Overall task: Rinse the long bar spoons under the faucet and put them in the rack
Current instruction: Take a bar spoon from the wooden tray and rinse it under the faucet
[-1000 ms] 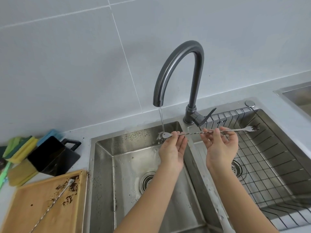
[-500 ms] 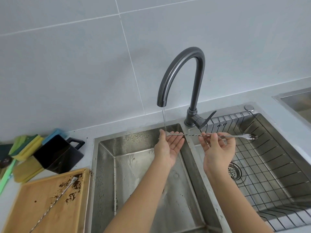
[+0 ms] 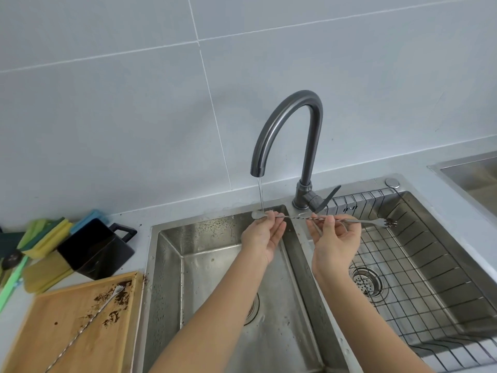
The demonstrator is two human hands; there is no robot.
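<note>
I hold a long twisted bar spoon [image 3: 295, 217] level across the sink divider. Its bowl end sits under the thin water stream from the dark grey faucet [image 3: 290, 122]. Its forked end, with brown grit on it, points right over the wire rack [image 3: 419, 278]. My left hand [image 3: 265, 235] pinches the shaft near the bowl, palm up. My right hand [image 3: 336, 238] pinches the shaft further right. A second bar spoon [image 3: 86, 323] lies diagonally on the wooden board [image 3: 53, 332] among brown grounds.
The left basin [image 3: 215, 278] is wet, with a drain under my left forearm. The rack fills the right basin above a strainer [image 3: 367, 281]. A black container [image 3: 94, 251] and coloured sponges [image 3: 43, 235] stand on the counter at the left. Another steel basin edge [image 3: 468, 170] shows at far right.
The spoon has slid left, so its bowl now lies under the stream. Both hands keep their hold; the view has tilted slightly up.
</note>
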